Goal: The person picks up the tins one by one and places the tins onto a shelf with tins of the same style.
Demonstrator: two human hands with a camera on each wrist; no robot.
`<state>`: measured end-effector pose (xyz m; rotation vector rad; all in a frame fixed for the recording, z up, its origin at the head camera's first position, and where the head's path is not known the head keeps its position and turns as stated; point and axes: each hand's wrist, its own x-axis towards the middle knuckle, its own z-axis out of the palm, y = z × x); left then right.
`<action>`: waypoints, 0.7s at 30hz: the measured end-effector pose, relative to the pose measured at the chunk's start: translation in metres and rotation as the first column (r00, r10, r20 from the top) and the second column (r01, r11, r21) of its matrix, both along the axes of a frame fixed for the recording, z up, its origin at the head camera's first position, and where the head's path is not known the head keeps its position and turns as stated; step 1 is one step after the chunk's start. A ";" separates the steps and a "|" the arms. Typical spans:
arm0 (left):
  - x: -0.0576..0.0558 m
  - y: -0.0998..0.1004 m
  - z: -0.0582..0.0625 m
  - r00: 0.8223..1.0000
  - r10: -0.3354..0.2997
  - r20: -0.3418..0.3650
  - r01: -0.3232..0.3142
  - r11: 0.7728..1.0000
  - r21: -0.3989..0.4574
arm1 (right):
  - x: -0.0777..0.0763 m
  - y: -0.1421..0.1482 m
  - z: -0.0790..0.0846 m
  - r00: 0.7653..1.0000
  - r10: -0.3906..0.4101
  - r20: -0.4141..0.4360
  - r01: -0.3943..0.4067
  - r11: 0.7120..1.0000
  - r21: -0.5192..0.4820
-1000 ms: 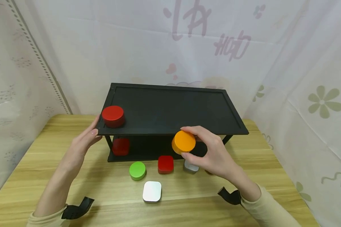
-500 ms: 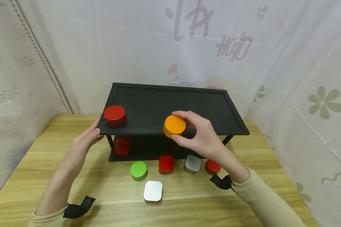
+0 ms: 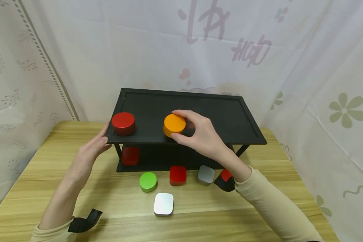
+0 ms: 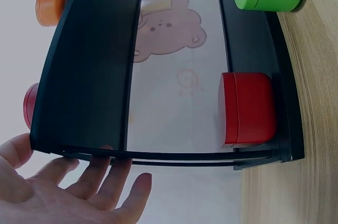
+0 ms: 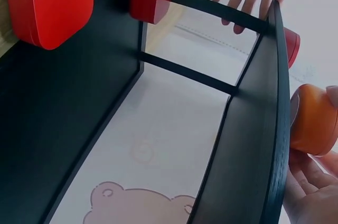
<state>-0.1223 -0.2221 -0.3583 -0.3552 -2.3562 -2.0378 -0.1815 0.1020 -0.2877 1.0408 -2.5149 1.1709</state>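
Observation:
My right hand pinches an orange round tin between thumb and fingers at the front of the black two-tier shelf's top board. Whether the tin's base touches the board, I cannot tell. At the shelf's left end, my left hand rests against the board's edge, its fingers fairly straight and spread in the left wrist view. A red round tin sits on the top board's left side. Below it, a red square tin stands on the lower tier, also seen as a red tin in the left wrist view.
In front of the shelf on the wooden table stand a green round tin, a red square tin, a grey square tin and a white square tin. Another red tin is partly hidden by the right wrist's black strap.
My right hand has carried the orange tin leftward and up, from in front of the shelf's front edge to over its top board. The left hand has stayed at the shelf's left end.

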 end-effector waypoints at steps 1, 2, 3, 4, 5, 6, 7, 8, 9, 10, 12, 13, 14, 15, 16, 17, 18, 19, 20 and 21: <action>0.000 0.000 0.000 1.000 -0.002 0.000 0.002 1.000 0.000 | -0.001 -0.001 0.000 1.000 -0.002 0.002 0.002 1.000 0.001; 0.000 0.000 0.000 1.000 -0.003 0.001 0.003 1.000 0.000 | -0.001 -0.001 0.000 1.000 -0.004 0.004 0.004 1.000 0.001; 0.000 0.000 0.000 1.000 -0.003 0.002 0.003 1.000 -0.003 | -0.002 -0.002 0.000 1.000 -0.006 0.008 0.006 1.000 0.001; 0.000 0.000 0.000 1.000 -0.004 0.002 0.004 1.000 -0.004 | -0.002 -0.003 0.001 1.000 -0.006 0.012 0.006 1.000 0.001; 0.000 0.000 0.000 1.000 -0.003 0.000 0.003 1.000 -0.006 | -0.003 -0.003 0.001 1.000 -0.005 0.016 0.005 1.000 0.003; 0.000 0.000 0.000 1.000 -0.004 -0.002 0.004 1.000 -0.006 | -0.003 -0.004 0.002 1.000 0.000 0.018 0.000 1.000 0.002; -0.001 0.000 0.000 1.000 -0.005 -0.005 0.005 1.000 -0.004 | -0.004 -0.005 0.003 1.000 0.007 0.020 -0.007 1.000 0.002; -0.001 0.001 0.000 1.000 -0.005 -0.006 0.005 1.000 -0.004 | -0.005 -0.006 0.003 1.000 0.015 0.023 -0.015 1.000 0.002; -0.001 0.001 0.000 1.000 -0.006 -0.010 0.006 1.000 -0.004 | -0.006 -0.007 0.004 0.999 0.021 0.027 -0.021 1.000 0.004; -0.001 0.000 0.000 1.000 -0.007 -0.012 0.007 1.000 -0.001 | -0.006 -0.008 0.005 0.999 0.029 0.032 -0.029 1.000 0.009; -0.001 0.001 0.000 1.000 -0.009 -0.010 0.009 1.000 0.002 | -0.008 -0.011 0.007 0.998 0.036 0.049 -0.037 0.999 0.018; -0.001 0.001 0.000 1.000 -0.009 -0.008 0.009 1.000 0.002 | -0.009 -0.012 0.007 0.997 0.037 0.062 -0.038 0.999 0.023; -0.001 0.001 0.000 1.000 -0.007 -0.006 0.007 1.000 0.002 | -0.010 -0.013 0.007 0.997 0.035 0.073 -0.038 0.999 0.030; -0.001 0.001 0.000 1.000 -0.006 -0.003 0.006 1.000 0.002 | -0.011 -0.014 0.007 0.996 0.034 0.086 -0.037 0.999 0.037; -0.001 0.000 0.000 1.000 -0.005 -0.001 0.005 1.000 0.002 | -0.012 -0.015 0.007 0.995 0.032 0.098 -0.036 0.998 0.043; 0.000 0.000 0.000 1.000 -0.004 0.000 0.004 1.000 0.000 | -0.013 -0.016 0.007 0.994 0.029 0.108 -0.035 0.998 0.048; 0.000 0.000 0.000 1.000 -0.003 0.000 0.003 1.000 -0.001 | -0.014 -0.017 0.007 0.993 0.030 0.117 -0.037 0.998 0.051; 0.000 0.000 0.000 1.000 -0.003 -0.001 0.003 1.000 -0.002 | -0.014 -0.018 0.007 0.991 0.031 0.126 -0.039 0.998 0.056; 0.000 0.000 0.000 1.000 -0.001 0.001 0.001 1.000 -0.006 | -0.015 -0.019 0.006 0.991 0.032 0.133 -0.041 0.997 0.061; 0.000 -0.001 0.000 1.000 0.001 0.005 -0.001 1.000 -0.012 | -0.016 -0.020 0.006 0.990 0.033 0.140 -0.043 0.997 0.066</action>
